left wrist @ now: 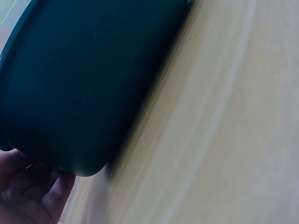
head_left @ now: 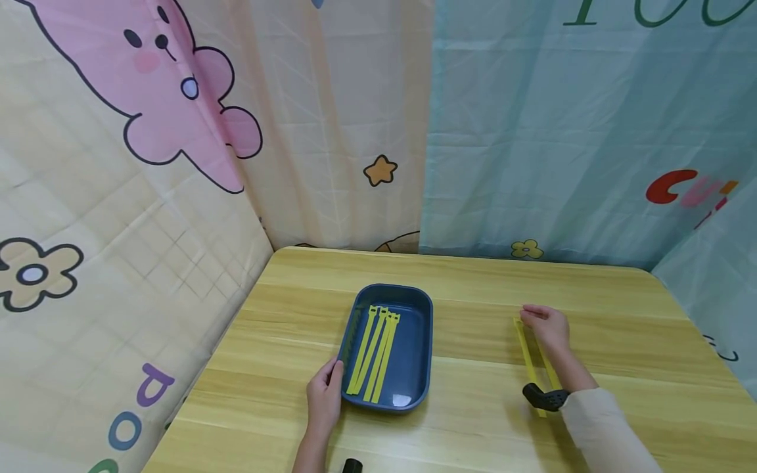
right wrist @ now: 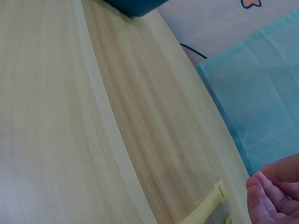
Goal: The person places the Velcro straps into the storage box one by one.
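My left hand (head_left: 324, 396) grips the near left wall of a dark blue tray (head_left: 428, 341), fingers bent under its rim. Inside the tray lie several flat yellow cable straps (head_left: 378, 351) with slotted heads, side by side. From the left wrist, the tray's outer wall (left wrist: 88, 84) fills much of the view, with the left fingers at its lower corner. On the right of the table, my right hand (head_left: 547, 327) hovers over two more yellow straps (head_left: 528, 355). In the right wrist view, one strap head (right wrist: 219, 190) lies apart from the loosely bent fingers, which show nothing between them.
The wooden table (head_left: 473, 407) has rounded back corners. Patterned curtains (head_left: 337, 131) hang behind it and along its sides. A black wrist camera (head_left: 544, 397) sits on the right wrist, over the near part of the straps. Another black device (head_left: 352, 466) shows at the bottom edge.
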`<control>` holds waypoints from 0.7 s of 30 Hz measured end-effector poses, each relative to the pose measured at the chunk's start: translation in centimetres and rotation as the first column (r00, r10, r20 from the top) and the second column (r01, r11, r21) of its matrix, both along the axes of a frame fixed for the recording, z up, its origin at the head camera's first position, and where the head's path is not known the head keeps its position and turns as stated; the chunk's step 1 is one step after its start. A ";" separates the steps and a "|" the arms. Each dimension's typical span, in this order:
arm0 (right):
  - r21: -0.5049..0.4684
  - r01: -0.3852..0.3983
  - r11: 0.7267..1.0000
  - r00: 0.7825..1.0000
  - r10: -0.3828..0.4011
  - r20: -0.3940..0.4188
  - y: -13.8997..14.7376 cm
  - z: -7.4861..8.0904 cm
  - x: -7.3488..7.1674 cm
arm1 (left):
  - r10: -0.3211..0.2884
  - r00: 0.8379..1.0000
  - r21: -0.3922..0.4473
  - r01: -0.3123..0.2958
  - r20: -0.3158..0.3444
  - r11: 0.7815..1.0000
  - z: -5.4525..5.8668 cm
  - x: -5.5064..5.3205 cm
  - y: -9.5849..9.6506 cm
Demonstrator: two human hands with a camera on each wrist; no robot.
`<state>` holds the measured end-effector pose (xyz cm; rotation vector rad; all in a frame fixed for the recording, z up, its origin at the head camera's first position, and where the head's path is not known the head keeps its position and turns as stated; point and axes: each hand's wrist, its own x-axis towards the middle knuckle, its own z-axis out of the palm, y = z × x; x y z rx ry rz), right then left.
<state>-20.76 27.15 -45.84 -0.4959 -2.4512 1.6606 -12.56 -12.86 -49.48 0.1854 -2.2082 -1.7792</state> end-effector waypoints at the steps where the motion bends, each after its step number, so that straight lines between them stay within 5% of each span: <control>1: 0.009 0.009 1.000 1.000 -0.009 0.005 0.1 -0.1 0.0 | -0.001 1.000 0.003 0.001 -0.002 1.000 0.0 0.0 0.0; 10: 0.224 -0.004 0.975 1.000 0.005 -0.004 0.6 -0.9 -0.4 | -0.004 0.999 0.020 0.003 0.036 1.000 0.3 0.1 -0.1; 17: 0.300 -0.088 0.950 0.996 0.083 0.026 0.9 -1.5 -1.2 | -0.010 1.000 0.000 0.010 -0.003 1.000 3.2 1.3 0.7; 21: 0.369 -0.127 0.921 0.992 0.124 0.034 0.8 -1.4 -1.4 | -0.009 1.000 -0.002 0.009 -0.002 1.000 3.6 1.4 0.8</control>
